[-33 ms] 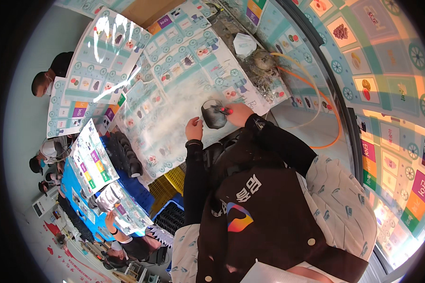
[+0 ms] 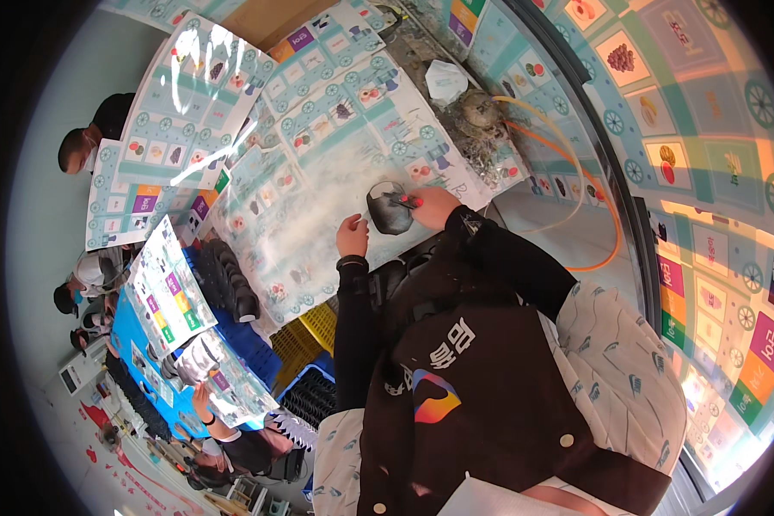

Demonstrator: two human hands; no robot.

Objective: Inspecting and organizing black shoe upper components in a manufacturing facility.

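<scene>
Hands apart — my right hand point(image 2: 437, 207) pinches a small red item point(image 2: 417, 201) at the right edge of a black rounded piece point(image 2: 390, 211). Left hand point(image 2: 353, 236) half-curled just left of it, can't tell if holding. Piece is over the printed tabletop point(image 2: 318, 202) — yellow crate point(image 2: 320, 327) below left.

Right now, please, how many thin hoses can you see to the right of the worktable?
2: a pale yellow one curving out from the cluttered far-right corner of the worktable, and an orange one looping farther right. Others may be hidden.
</scene>
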